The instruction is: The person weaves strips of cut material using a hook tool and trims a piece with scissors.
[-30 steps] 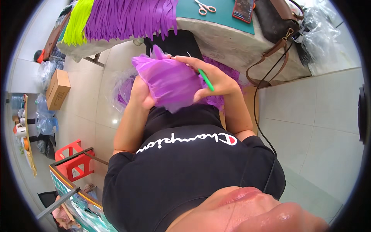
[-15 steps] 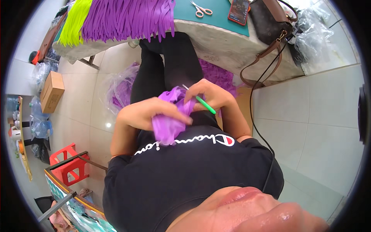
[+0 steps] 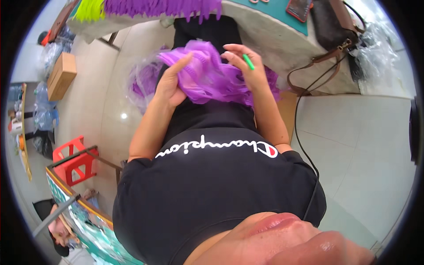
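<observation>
My left hand (image 3: pixel 172 84) grips the left side of a bunch of soft, glossy purple strips (image 3: pixel 198 77), its thumb lying on top. The bunch is spread above my lap between both hands. In my right hand (image 3: pixel 251 73) a slim tool with a bright green handle (image 3: pixel 248 62) is tucked among the fingers; its tip is hidden now. The right fingers are curled beside the bunch's right edge, and whether they also pinch a strip I cannot tell.
Purple strips (image 3: pixel 163 13) and yellow-green ones (image 3: pixel 90 9) hang over the edge of the table ahead. A phone (image 3: pixel 299 9), partly visible scissors (image 3: pixel 260 1) and a brown bag (image 3: pixel 333 26) lie there. A black cable (image 3: pixel 297 119) runs down my right side. A red stool (image 3: pixel 75 161) stands left.
Both hands have moved away from my body toward the table and farther apart. The crumpled purple bunch is now opened out between them. My view has shifted, showing less of the tabletop.
</observation>
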{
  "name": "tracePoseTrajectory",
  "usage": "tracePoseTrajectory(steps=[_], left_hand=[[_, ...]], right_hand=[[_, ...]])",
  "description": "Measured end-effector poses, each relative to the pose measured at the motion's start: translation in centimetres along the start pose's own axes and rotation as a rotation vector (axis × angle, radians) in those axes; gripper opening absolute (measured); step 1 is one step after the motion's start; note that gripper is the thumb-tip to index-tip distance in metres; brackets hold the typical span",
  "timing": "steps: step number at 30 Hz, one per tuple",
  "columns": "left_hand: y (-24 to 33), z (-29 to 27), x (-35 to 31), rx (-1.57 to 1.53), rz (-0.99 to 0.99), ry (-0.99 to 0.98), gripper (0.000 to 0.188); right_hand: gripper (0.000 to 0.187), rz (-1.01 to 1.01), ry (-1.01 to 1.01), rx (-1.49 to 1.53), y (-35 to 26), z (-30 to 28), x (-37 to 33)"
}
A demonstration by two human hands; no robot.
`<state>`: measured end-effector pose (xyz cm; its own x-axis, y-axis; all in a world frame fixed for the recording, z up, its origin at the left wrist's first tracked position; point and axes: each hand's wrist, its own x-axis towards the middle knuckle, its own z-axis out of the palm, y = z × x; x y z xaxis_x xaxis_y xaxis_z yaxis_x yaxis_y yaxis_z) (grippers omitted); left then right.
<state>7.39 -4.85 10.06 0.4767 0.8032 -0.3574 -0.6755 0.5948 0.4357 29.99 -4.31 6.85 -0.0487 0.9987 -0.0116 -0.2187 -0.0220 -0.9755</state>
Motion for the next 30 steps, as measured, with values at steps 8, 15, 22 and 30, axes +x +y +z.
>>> tracePoseTrajectory(steps=[8, 15, 22, 30], left_hand=[[-1.3, 1.7, -1.0, 0.309, 0.251, 0.005, 0.039], [-2.5, 1.5, -0.4, 0.354, 0.525, 0.191, 0.036], [-2.4, 2.1, -0.9, 0.503, 0.460, 0.030, 0.035], [-2.3, 3.2, -1.0, 0.541, 0.244, -0.061, 0.032]], right_hand=[[0.024, -0.267, 0.012, -0.105, -3.5, 1.9, -1.9], [0.023, -0.234, 0.107, -0.093, -3.0, 3.8, -2.4], [0.023, -0.206, 0.030, -0.174, -2.3, 3.7, -2.2], [0.018, -0.492, 0.007, -0.188, -2.7, 4.2, -2.5]])
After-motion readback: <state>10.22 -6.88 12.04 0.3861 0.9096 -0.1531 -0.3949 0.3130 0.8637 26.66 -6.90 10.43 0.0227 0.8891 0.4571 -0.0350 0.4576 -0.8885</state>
